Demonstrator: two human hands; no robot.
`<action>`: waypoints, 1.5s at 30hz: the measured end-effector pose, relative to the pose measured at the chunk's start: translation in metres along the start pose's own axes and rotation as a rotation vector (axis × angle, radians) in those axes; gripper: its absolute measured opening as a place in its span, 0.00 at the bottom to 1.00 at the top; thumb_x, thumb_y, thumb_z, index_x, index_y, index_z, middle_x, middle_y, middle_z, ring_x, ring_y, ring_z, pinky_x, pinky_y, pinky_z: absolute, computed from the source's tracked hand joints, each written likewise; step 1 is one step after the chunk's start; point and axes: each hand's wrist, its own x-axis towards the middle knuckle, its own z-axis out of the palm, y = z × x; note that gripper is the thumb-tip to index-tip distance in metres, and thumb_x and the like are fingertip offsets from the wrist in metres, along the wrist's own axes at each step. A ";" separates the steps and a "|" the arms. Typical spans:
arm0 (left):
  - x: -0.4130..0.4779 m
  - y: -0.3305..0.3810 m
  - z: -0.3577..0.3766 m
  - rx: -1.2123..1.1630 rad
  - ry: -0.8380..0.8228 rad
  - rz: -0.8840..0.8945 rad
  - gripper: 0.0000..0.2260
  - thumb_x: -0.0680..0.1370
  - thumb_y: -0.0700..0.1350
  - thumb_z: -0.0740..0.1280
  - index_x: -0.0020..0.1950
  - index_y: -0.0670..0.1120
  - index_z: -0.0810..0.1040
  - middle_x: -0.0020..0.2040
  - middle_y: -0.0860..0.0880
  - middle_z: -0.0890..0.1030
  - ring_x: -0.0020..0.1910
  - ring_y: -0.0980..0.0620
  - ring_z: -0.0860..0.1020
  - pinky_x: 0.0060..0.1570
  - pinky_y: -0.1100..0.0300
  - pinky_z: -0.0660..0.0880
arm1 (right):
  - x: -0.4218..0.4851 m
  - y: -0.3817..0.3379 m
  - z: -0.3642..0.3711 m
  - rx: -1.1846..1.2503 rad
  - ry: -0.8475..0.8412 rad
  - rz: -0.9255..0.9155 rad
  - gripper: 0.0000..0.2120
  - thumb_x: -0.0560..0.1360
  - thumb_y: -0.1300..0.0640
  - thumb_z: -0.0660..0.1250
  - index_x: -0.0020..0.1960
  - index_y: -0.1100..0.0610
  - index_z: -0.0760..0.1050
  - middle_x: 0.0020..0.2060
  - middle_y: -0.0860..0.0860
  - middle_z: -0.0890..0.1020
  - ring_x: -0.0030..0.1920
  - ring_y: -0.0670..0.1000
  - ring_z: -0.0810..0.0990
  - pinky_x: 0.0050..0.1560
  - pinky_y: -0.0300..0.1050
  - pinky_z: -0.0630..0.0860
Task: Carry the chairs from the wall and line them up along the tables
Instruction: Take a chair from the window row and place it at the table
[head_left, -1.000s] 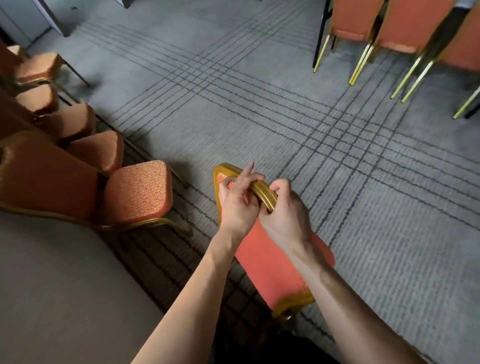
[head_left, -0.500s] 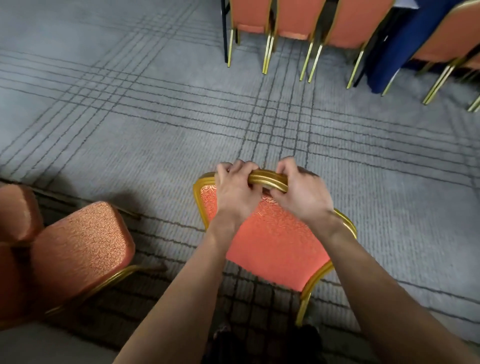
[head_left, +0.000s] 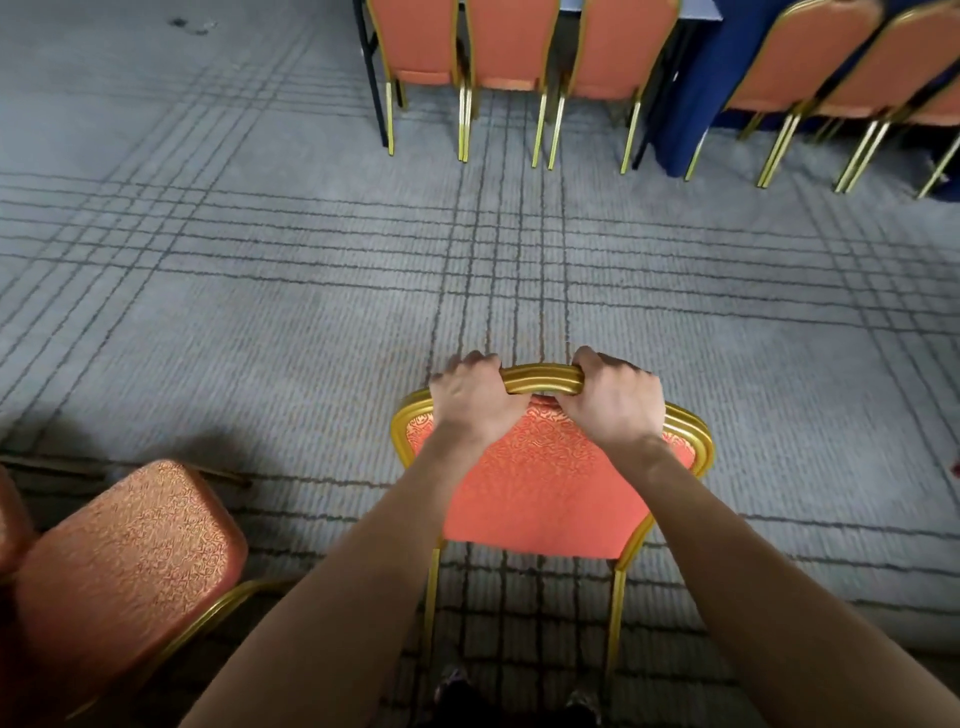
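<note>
In the head view, the banquet chair (head_left: 545, 488) being moved sits low in the centre of the frame, its orange patterned backrest facing the camera. Both hands are clenched round its gold top rail (head_left: 540, 379): the left hand (head_left: 470, 400) grasps the rail left of centre and the right hand (head_left: 613, 402) right of centre, knuckles up, with a short stretch of rail bare between them. Two gold rear legs run down toward the person's shoes (head_left: 452, 686) at the bottom edge; whether the feet are off the carpet (head_left: 260, 260) cannot be told. Another chair's seat (head_left: 130, 545) lies at lower left, near the carried one but apart from it. Across open carpet, along the top edge, three matching chairs (head_left: 511, 41) stand side by side with their backs this way, next to a blue tablecloth (head_left: 680, 104), and further chairs (head_left: 810, 62) angle off at upper right. The step looks like the carry across the floor. To do it well, I would hold the grip even on both sides so the back does not twist, raise the legs fully clear so they do not drag or snag, swing wide of the lower-left seat, and approach square to the row so the chair sets down with its back in line with its neighbours'
</note>
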 end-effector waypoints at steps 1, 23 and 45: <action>0.001 0.008 0.005 -0.005 0.019 0.023 0.15 0.76 0.61 0.66 0.46 0.50 0.78 0.46 0.49 0.82 0.47 0.46 0.80 0.50 0.52 0.77 | -0.002 0.008 0.000 0.005 -0.018 0.046 0.19 0.77 0.39 0.65 0.55 0.55 0.76 0.36 0.53 0.84 0.37 0.60 0.84 0.35 0.46 0.69; 0.033 0.094 0.041 0.124 -0.029 -0.034 0.11 0.73 0.57 0.66 0.48 0.51 0.78 0.47 0.47 0.85 0.54 0.42 0.81 0.68 0.46 0.67 | 0.001 0.118 0.008 0.175 -0.100 0.199 0.28 0.74 0.33 0.66 0.60 0.55 0.77 0.54 0.54 0.82 0.59 0.59 0.79 0.56 0.56 0.77; 0.197 0.119 0.057 0.218 -0.045 -0.014 0.16 0.72 0.63 0.70 0.41 0.50 0.80 0.37 0.49 0.82 0.44 0.42 0.83 0.42 0.56 0.68 | 0.162 0.165 0.039 0.098 -0.258 0.245 0.22 0.75 0.32 0.61 0.47 0.51 0.77 0.44 0.54 0.85 0.47 0.60 0.84 0.40 0.47 0.69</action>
